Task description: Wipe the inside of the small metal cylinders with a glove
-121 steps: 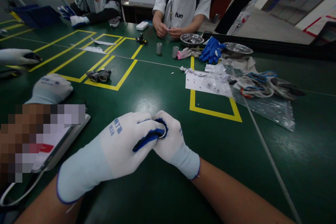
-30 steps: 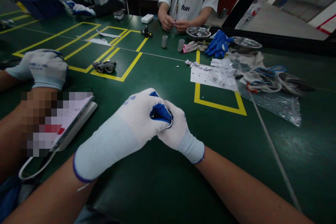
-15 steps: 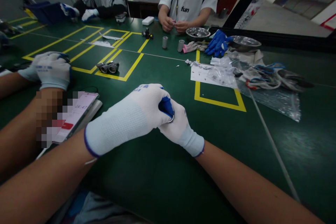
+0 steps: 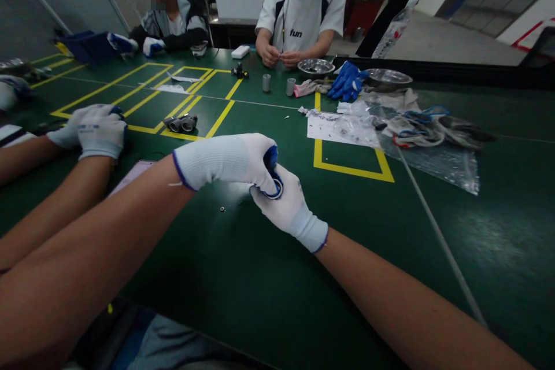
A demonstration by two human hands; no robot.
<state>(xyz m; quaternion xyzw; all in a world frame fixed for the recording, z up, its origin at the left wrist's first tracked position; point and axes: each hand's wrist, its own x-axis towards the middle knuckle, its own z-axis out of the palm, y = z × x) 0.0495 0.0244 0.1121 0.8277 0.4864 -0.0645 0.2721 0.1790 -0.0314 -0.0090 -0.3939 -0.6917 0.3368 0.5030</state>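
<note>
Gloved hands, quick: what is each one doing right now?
Left hand in white knit glove: closed, pinching a small round silvery ring.
Right hand in white knit glove: closed, holding the same ring underneath.

single head-worn view, facing forward and down, close over green table (image 4: pixel 269 289); far edge distant
</note>
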